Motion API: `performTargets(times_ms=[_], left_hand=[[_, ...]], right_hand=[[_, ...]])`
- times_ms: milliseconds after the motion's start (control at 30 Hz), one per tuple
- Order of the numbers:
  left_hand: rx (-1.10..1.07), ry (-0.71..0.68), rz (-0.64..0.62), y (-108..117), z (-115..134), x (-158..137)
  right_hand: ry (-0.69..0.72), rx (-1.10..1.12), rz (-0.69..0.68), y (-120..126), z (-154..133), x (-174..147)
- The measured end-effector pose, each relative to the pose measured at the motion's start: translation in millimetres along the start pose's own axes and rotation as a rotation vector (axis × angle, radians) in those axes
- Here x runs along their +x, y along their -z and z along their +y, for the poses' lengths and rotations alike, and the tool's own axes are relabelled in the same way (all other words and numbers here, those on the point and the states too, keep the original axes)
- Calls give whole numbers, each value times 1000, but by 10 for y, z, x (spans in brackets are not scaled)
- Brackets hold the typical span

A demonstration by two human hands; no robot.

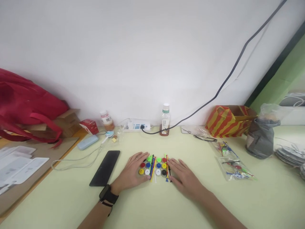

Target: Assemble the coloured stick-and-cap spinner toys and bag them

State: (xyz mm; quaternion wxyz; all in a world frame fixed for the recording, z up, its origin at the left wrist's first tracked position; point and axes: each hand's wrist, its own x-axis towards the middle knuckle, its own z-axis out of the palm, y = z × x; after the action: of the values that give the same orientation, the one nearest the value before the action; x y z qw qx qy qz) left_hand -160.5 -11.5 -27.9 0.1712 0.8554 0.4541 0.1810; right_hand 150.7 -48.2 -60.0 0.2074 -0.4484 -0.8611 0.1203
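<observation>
Small round discs in several colours lie in two groups on the pale green table, among them a blue disc point(159, 165) and a yellow disc point(141, 171). Thin coloured plastic sticks point(152, 168) lie lengthwise between the groups, and more sticks point(167, 171) line the right side. My left hand point(135, 168) rests flat at the left edge, fingers and thumb stretched around the left discs. On the other side, my right hand point(183, 175) lies with its fingers extended, its fingertips at the right-hand sticks. Neither hand grips anything visible.
A black phone point(105, 168) lies left of my left hand. Clear bags point(235, 167) of similar pieces are at right. Behind stand a bottle point(165, 121), a power strip point(135, 125) with a black cable, and a striped bag point(228, 121). A grey bag point(260, 138) stands far right.
</observation>
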Motion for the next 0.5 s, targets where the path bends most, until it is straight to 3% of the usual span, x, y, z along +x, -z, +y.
performTargets(times_ms=[367,500], left_hand=[[-87,47,43,-30,-8,-7],[-177,110,137,-101,-70,15]], right_hand=[[-9,38,-49,48,-61,17],[-40,39,-39,59,-44,8]])
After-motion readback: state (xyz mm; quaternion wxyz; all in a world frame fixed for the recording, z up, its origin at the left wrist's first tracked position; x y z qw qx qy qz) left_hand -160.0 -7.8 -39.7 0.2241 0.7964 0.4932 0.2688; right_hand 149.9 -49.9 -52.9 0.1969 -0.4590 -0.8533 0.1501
